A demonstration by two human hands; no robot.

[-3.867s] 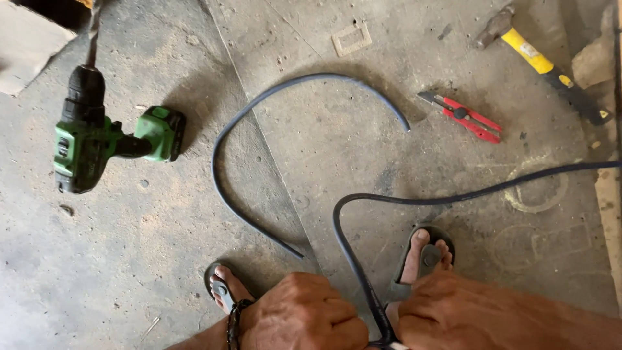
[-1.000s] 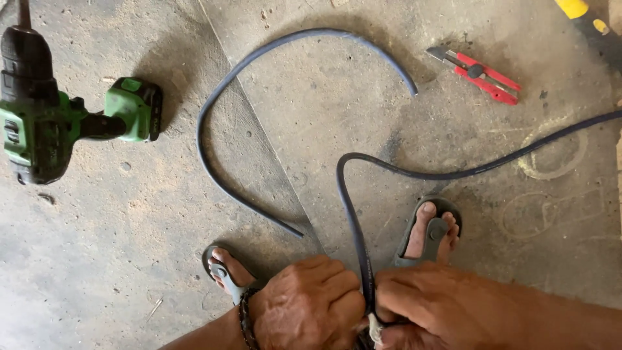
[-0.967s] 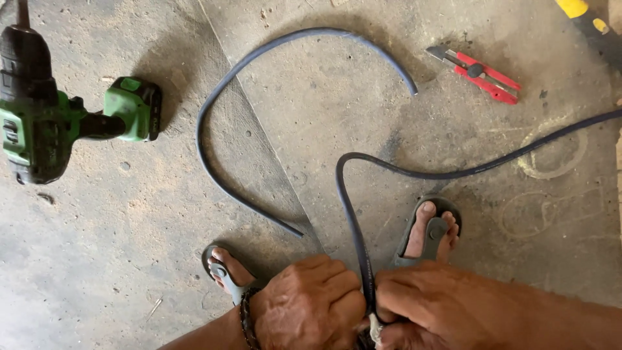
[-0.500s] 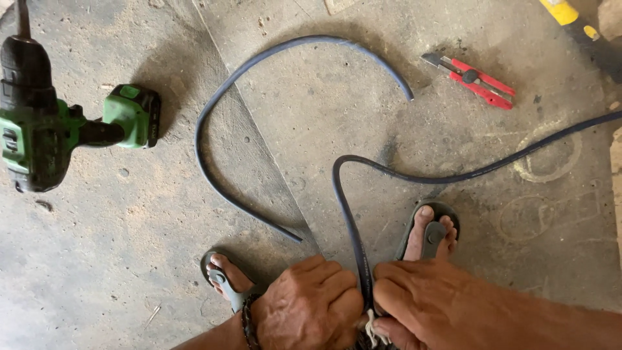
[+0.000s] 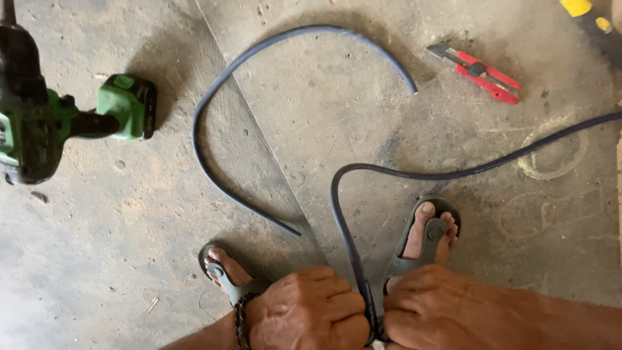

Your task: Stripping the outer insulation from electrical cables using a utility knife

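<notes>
My left hand (image 5: 304, 314) and my right hand (image 5: 431, 308) meet at the bottom edge, both closed around the near end of a dark cable (image 5: 343, 214). From my hands this cable rises, loops left, then runs off to the right edge. What my fingers do at the cable's tip is hidden below the frame. A separate curved piece of dark cable (image 5: 214, 104) lies loose on the floor above my left hand. My sandalled feet (image 5: 424, 236) flank the held cable.
A green and black cordless drill (image 5: 58, 123) lies at the left. A red utility knife (image 5: 483, 72) lies at the upper right, and a yellow-handled tool (image 5: 583, 10) pokes in at the top right corner. The concrete floor (image 5: 129, 259) is dusty.
The view has drifted slightly, so the drill and knife sit a little differently in frame. My hands stay clamped together on the cable end, fingers shifting only a little.
</notes>
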